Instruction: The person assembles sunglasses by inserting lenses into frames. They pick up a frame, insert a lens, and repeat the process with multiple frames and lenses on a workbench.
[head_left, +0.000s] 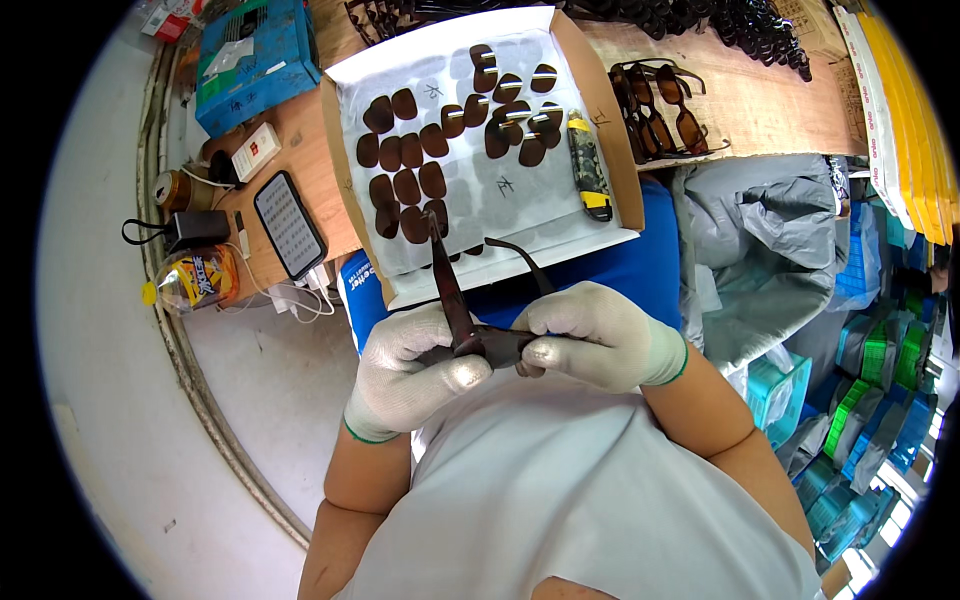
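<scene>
My left hand point(412, 365), in a white knit glove, pinches one end of a dark eyeglass frame point(496, 345) between thumb and fingers, and my gloved right hand point(598, 338) pinches the other; it sits above my lap, just short of the box, both temples pointing away from me. I can't tell whether lenses are in it, my fingers cover so much. I'd judge it light and springy plastic, smooth enough to slip, weakest at the hinges, so the front by the rims is the place to grip, not the thin temples. Leftmost is a pale wall point(130, 420), then a drink bottle point(205, 278), a phone point(290, 225) and a blue box point(255, 70) on or by the wooden bench point(790, 105). Ahead, a paper-lined cardboard box point(619, 150) holds loose brown lenses point(405, 187), likely easily scratched, and a utility knife point(588, 165). Right of it lie dark-framed sunglasses point(660, 110); beyond, grey plastic sheeting point(765, 265) and teal crates point(778, 392).
</scene>
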